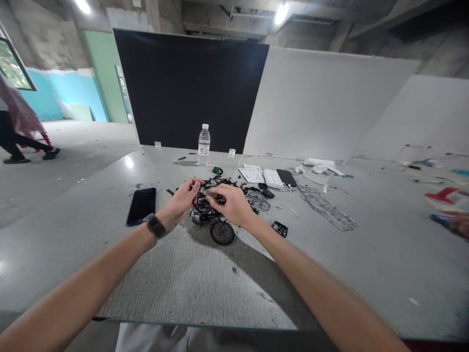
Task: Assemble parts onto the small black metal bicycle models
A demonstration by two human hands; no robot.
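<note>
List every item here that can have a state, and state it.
Water bottle: upright, capped
Phone: lying flat, screen dark
Wristwatch: strapped on the left wrist
Printed sheets: lying on the table
Ceiling light: lit
Left hand: fingers curled at the dark parts, grip unclear
Right hand: pinching a small dark item

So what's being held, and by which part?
Your right hand pinches a small dark piece, exactly where I can't tell; your left hand is at the black parts, its hold unclear.
</note>
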